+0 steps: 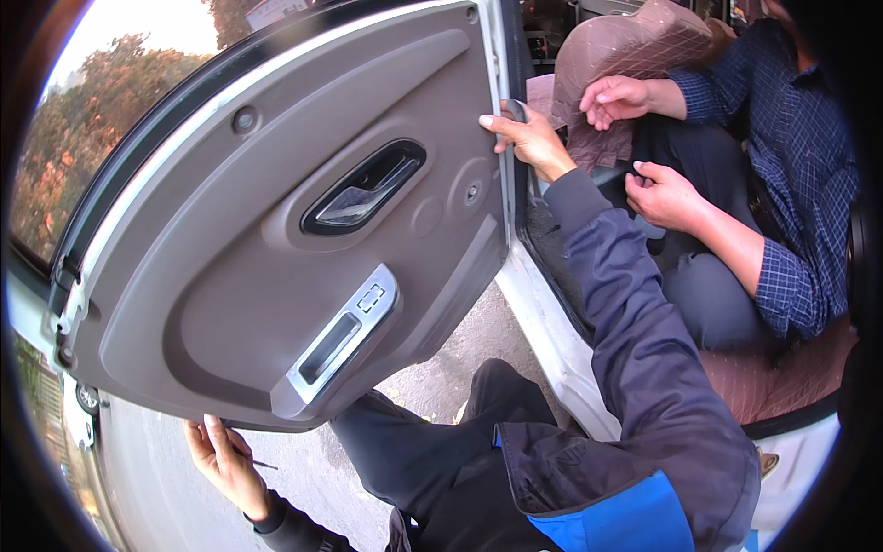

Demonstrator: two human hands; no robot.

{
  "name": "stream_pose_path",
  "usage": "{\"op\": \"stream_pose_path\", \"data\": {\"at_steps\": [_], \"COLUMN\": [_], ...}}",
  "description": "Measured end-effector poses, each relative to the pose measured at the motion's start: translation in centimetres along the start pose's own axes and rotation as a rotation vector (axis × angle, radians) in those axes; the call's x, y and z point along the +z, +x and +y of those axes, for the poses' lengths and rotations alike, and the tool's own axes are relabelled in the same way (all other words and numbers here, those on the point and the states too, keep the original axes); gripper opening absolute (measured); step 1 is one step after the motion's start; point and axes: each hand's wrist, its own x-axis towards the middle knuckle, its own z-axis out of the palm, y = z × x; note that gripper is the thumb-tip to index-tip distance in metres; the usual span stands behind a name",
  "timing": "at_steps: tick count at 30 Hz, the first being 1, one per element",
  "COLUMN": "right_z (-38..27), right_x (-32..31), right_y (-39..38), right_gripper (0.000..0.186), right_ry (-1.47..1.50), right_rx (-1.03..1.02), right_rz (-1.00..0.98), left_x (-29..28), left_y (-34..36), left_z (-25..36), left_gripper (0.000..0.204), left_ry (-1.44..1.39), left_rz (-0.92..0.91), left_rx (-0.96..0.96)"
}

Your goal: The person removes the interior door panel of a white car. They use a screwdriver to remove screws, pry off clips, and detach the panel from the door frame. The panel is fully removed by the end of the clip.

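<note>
A grey-brown door panel [221, 313] covers the inner side of the opened car door. It has a recessed black housing with a silver door handle [349, 208] and a silver armrest switch plate [345, 336] with a square cutout. My right hand [536, 143] is closed around the door's upright edge at the upper right, fingers partly hidden behind it. At the panel's lower left edge, my left hand [226, 467] has its fingertips against the underside. A thin dark rod-like tool [264, 465] sticks out of that hand; its kind cannot be made out.
To the right, a person in a dark checked shirt [800, 184] sits inside the car, both hands [676, 198] raised near the lap. Behind them is a pinkish-brown quilted seat cover [625, 46]. The white door sill [561, 359] runs beside my right arm. A white car [81, 409] stands far left.
</note>
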Motion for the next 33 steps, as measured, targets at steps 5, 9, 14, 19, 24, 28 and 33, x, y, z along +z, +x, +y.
{"op": "stream_pose_path", "data": {"at_steps": [5,9,14,19,24,28,33], "right_z": [0.2,0.5,0.2,-1.1,-2.0,-2.2,-2.3], "right_x": [-0.7,0.8,2.2,0.9,0.1,0.2,0.4], "right_y": [0.2,-1.3,-2.5,-1.6,-1.0,-0.9,-0.8], "right_gripper": [0.048,0.069,0.069,0.042,0.04,0.037,0.035], "right_ry": [-0.063,-0.091,-0.008,0.093,0.143,0.095,0.119], "right_rx": [-0.015,-0.181,-0.132,-0.051,0.0,0.026,0.008], "right_rz": [-0.063,0.148,0.158,0.012,-0.061,-0.076,-0.083], "left_x": [0.2,0.2,0.2,0.4,0.0,0.2,0.1], "left_y": [0.3,0.6,0.4,0.6,0.8,0.7,0.6], "left_z": [0.7,0.6,0.4,0.1,0.2,0.1,-0.1], "left_gripper": [0.025,0.023,0.021,0.018,0.015,0.013,0.014], "left_ry": [-0.105,-0.171,-0.198,-0.249,-0.261,-0.283,-0.274], "left_rz": [-0.021,-0.026,-0.027,-0.017,-0.015,-0.02,-0.01], "left_rx": [-0.017,0.015,0.024,0.023,0.029,0.032,0.019]}}
